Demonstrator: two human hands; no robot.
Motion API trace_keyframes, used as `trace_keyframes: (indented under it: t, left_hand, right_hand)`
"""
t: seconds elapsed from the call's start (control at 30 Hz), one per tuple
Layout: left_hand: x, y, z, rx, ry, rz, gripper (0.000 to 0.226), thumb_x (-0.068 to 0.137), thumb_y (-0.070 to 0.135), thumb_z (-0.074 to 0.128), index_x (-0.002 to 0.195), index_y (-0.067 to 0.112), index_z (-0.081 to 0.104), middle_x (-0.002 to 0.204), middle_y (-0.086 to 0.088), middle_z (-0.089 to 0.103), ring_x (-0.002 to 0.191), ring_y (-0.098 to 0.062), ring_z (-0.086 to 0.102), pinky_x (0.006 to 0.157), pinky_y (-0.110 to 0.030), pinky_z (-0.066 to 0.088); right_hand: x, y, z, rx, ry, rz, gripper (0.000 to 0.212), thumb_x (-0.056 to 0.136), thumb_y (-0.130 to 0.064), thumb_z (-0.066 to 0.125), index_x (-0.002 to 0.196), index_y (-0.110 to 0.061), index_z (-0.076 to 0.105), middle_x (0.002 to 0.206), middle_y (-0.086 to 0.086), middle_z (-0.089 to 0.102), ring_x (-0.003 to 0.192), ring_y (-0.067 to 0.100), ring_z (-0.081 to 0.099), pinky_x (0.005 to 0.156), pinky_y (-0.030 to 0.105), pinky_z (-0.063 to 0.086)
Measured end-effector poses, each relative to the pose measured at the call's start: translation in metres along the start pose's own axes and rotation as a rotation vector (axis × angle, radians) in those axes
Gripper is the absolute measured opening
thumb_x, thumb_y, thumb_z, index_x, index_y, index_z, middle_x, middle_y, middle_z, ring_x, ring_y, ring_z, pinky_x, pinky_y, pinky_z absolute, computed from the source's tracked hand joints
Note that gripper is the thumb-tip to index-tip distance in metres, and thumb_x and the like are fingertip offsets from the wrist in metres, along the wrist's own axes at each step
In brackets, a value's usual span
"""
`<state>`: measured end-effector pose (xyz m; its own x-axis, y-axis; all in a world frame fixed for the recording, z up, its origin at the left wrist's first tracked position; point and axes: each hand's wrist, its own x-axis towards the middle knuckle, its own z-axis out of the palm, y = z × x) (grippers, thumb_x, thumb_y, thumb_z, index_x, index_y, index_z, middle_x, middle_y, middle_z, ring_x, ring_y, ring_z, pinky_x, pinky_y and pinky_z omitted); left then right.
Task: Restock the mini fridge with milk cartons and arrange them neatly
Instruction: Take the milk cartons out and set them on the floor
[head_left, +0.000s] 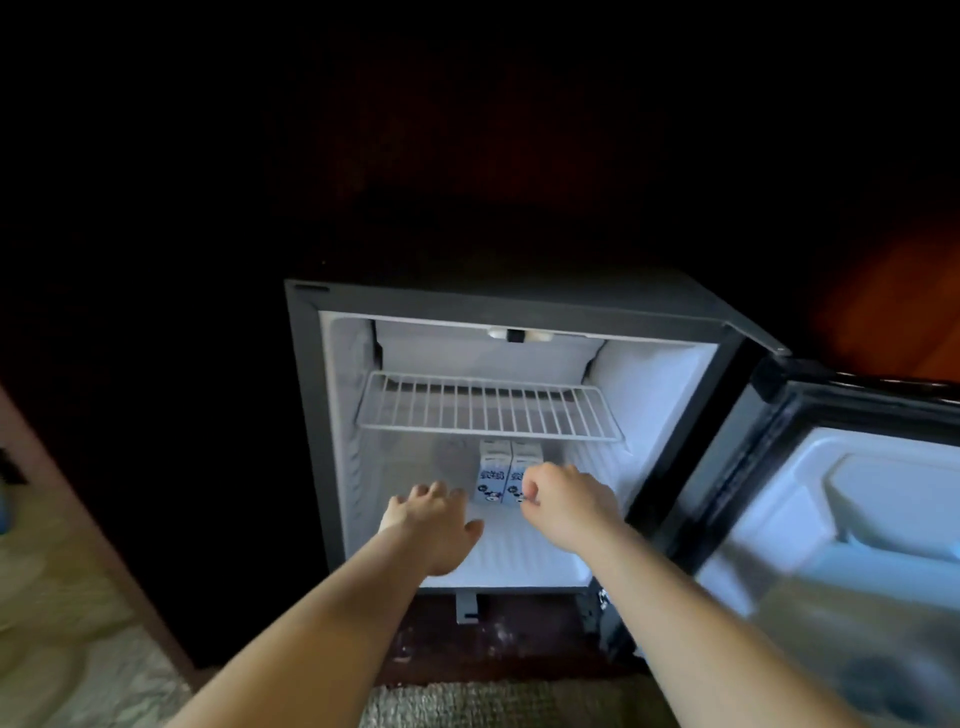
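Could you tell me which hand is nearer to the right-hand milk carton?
Right. The right hand is at the front of the right-hand milk carton, fingers curled; the left hand lies open left of the left carton.

Both bare arms are extended forward from the near edge, the left forearm (322, 618) slanting far and rightward and the right forearm (691, 608) slanting far and leftward, so that the hands are set near each other without touching. The left hand (434, 525) is held palm down, its fingers (436, 491) straight and slightly spread, the thumb set out to the right. The right hand (569, 501) is seen from the back, fingers curled leftward; whether anything is pinched cannot be told.
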<state>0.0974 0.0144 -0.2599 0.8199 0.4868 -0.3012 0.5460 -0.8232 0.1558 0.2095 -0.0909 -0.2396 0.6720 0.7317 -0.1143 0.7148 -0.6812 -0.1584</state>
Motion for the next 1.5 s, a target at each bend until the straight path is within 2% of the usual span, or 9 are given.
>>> trace_keyframes:
  t: [0.43, 0.73, 0.83, 0.97, 1.13, 1.23, 1.33, 1.4, 1.5]
  left_hand:
    - [0.108, -0.015, 0.016, 0.109, 0.039, 0.122, 0.053, 0.099, 0.041, 0.029, 0.145, 0.014, 0.025, 0.152, -0.007, 0.025, 0.14, -0.024, 0.023, 0.112, -0.043, 0.024]
    - [0.15, -0.015, 0.061, 0.152, 0.036, 0.128, 0.071, 0.098, 0.04, 0.036, 0.151, 0.019, -0.005, 0.159, -0.003, -0.01, 0.147, -0.026, -0.007, 0.118, -0.045, 0.005]
    - [0.161, -0.01, 0.061, 0.16, 0.141, 0.154, 0.073, 0.096, 0.041, 0.039, 0.15, 0.02, -0.005, 0.16, -0.004, -0.004, 0.147, -0.027, -0.004, 0.118, -0.043, 0.002]
    - [0.169, -0.003, 0.062, 0.139, 0.153, 0.157, 0.072, 0.097, 0.041, 0.038, 0.151, 0.02, -0.007, 0.159, -0.004, -0.014, 0.146, -0.023, -0.015, 0.118, -0.04, -0.004]
    - [0.174, 0.0, 0.07, 0.119, 0.197, 0.193, 0.072, 0.096, 0.036, 0.042, 0.151, 0.02, -0.003, 0.159, -0.002, -0.01, 0.147, -0.023, -0.009, 0.118, -0.038, -0.001]
    - [0.173, 0.006, 0.072, 0.049, 0.249, 0.228, 0.065, 0.092, 0.028, 0.051, 0.146, 0.018, 0.017, 0.157, -0.005, 0.016, 0.146, -0.021, 0.011, 0.117, -0.033, 0.01]
    - [0.172, 0.012, 0.081, 0.111, 0.272, 0.319, 0.056, 0.084, 0.02, 0.061, 0.135, 0.011, 0.04, 0.134, -0.01, 0.051, 0.128, -0.027, 0.045, 0.106, -0.039, 0.031]
    - [0.174, 0.013, 0.088, 0.167, 0.315, 0.366, 0.053, 0.059, 0.015, 0.08, 0.108, 0.008, 0.061, 0.092, -0.009, 0.07, 0.087, -0.028, 0.068, 0.078, -0.038, 0.051]
    - [0.178, 0.012, 0.096, 0.181, 0.41, 0.348, 0.055, 0.042, 0.015, 0.087, 0.091, 0.008, 0.064, 0.064, -0.003, 0.067, 0.052, -0.024, 0.065, 0.055, -0.031, 0.052]
  right_hand:
    - [0.094, 0.026, 0.072, 0.11, 0.068, 0.092, 0.037, 0.091, -0.02, 0.054, 0.128, -0.017, 0.05, 0.133, 0.002, 0.049, 0.125, 0.022, 0.041, 0.088, 0.035, 0.046]
    - [0.12, 0.055, 0.122, -0.022, 0.065, -0.032, 0.078, 0.09, -0.016, 0.055, 0.151, -0.018, 0.007, 0.159, -0.002, 0.004, 0.148, 0.02, 0.0, 0.117, 0.034, 0.014]
    - [0.128, 0.058, 0.128, -0.014, 0.164, -0.074, 0.081, 0.083, -0.015, 0.061, 0.15, -0.016, 0.016, 0.156, 0.0, 0.022, 0.146, 0.021, 0.015, 0.117, 0.035, 0.015]
    - [0.134, 0.063, 0.137, 0.015, 0.249, -0.101, 0.088, 0.05, -0.009, 0.083, 0.132, -0.01, 0.051, 0.129, 0.005, 0.06, 0.121, 0.027, 0.056, 0.098, 0.04, 0.047]
    - [0.133, 0.072, 0.135, 0.083, 0.305, -0.175, 0.06, 0.082, -0.009, 0.06, 0.138, -0.016, 0.041, 0.144, 0.005, 0.044, 0.136, 0.026, 0.037, 0.113, 0.042, 0.03]
    - [0.133, 0.076, 0.139, 0.168, 0.302, -0.196, 0.05, 0.089, -0.015, 0.059, 0.135, -0.014, 0.04, 0.136, 0.006, 0.051, 0.127, 0.027, 0.046, 0.104, 0.04, 0.041]
    - [0.131, 0.072, 0.143, 0.189, 0.264, -0.193, 0.036, 0.078, -0.004, 0.062, 0.113, -0.006, 0.054, 0.112, 0.009, 0.062, 0.108, 0.03, 0.057, 0.085, 0.038, 0.048]
    - [0.13, 0.069, 0.144, 0.178, 0.244, -0.195, 0.023, 0.076, -0.002, 0.06, 0.098, -0.004, 0.056, 0.098, 0.01, 0.063, 0.096, 0.03, 0.06, 0.076, 0.037, 0.047]
    - [0.13, 0.07, 0.143, 0.178, 0.237, -0.195, 0.024, 0.078, -0.003, 0.059, 0.101, -0.004, 0.055, 0.099, 0.01, 0.063, 0.097, 0.029, 0.059, 0.075, 0.037, 0.047]
